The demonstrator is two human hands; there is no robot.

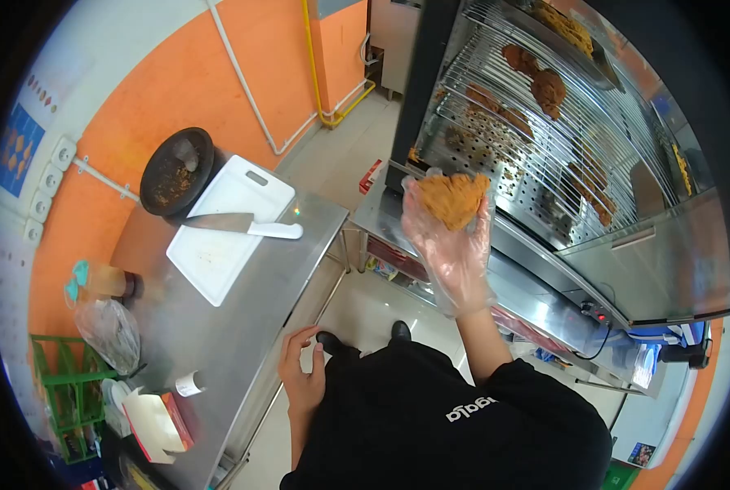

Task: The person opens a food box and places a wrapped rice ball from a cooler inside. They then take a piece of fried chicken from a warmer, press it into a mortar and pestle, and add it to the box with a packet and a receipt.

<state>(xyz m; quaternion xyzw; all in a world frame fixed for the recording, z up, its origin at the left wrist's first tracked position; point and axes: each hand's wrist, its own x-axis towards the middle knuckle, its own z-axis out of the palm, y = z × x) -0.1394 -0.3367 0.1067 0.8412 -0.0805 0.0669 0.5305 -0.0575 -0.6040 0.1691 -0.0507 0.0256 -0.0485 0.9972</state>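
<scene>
My right hand (451, 261), in a clear plastic glove, holds up a golden-brown piece of fried chicken (453, 202) in front of the warming cabinet. Its fingers are wrapped around the piece from below. Bare and relaxed, my left hand (304, 377) hangs near the table's edge, fingers a little bent and apart, with nothing in it. More fried chicken pieces (548, 91) lie on the wire racks (618, 122) inside the cabinet. On the steel table (255, 327), a white-handled knife (275, 230) rests across a white cutting board (214, 273).
A dark stone mortar (157, 175) with crumbs stands behind the board. Along the table's left side are a clear plastic bag (108, 331), a green basket (63, 371) and an opened carton (149, 420). The cabinet's glass door panel (667, 261) stands to the right.
</scene>
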